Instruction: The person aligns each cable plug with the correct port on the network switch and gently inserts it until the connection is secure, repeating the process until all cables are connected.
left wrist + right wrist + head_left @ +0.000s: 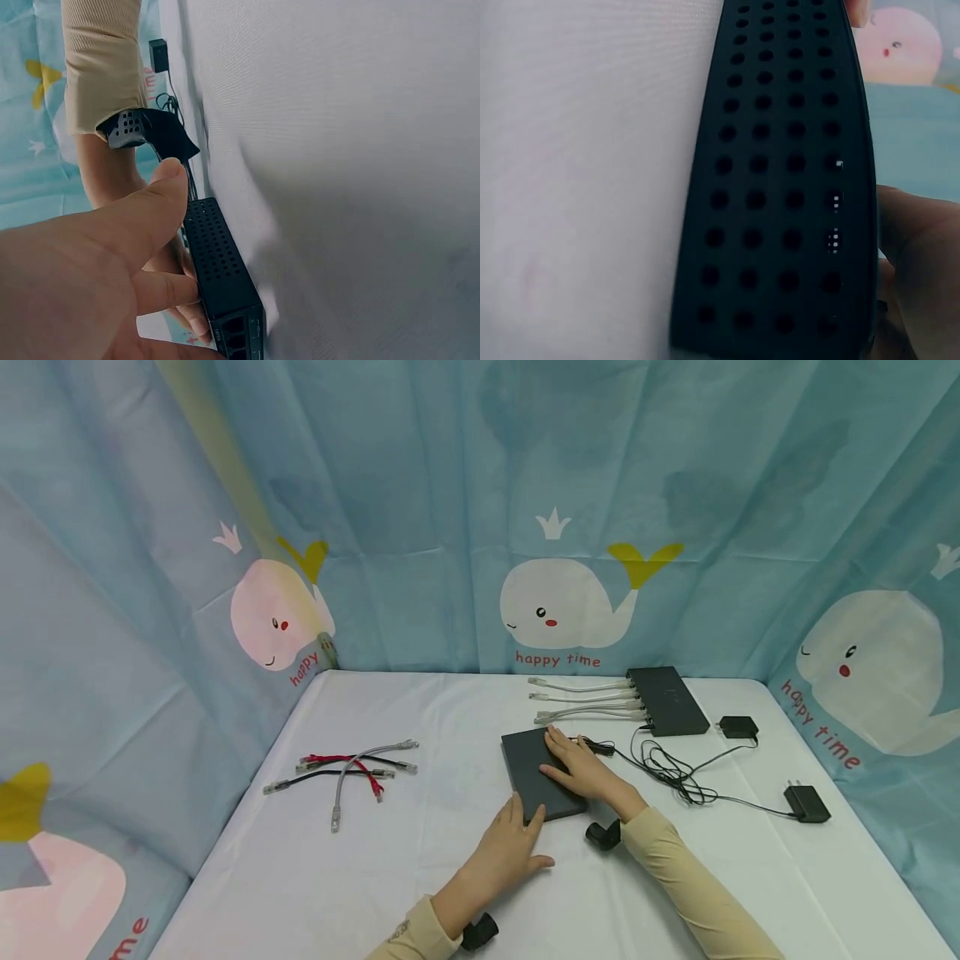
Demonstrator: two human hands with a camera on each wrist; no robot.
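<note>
A flat black network switch (528, 770) lies at a slight angle on the white table. Its vented side (772, 180) fills much of the right wrist view, and the left wrist view shows vent holes (214, 240) and ports (237, 337). My right hand (590, 772) rests on its top near the right edge, fingers spread. At the near left corner my left hand (498, 847) touches the switch with extended fingers, thumb held apart. A black cord plug (600, 747) sits just past the right fingers; whether it is inserted is hidden.
Behind stands a second black switch (669, 700) with several grey cables (585, 713) plugged in. Tangled power cords (678, 777) run to two black adapters, one far (738, 727) and one nearer (807, 803). Loose network cables (347, 781) lie crossed at left. A whale-print curtain (420, 568) surrounds the table.
</note>
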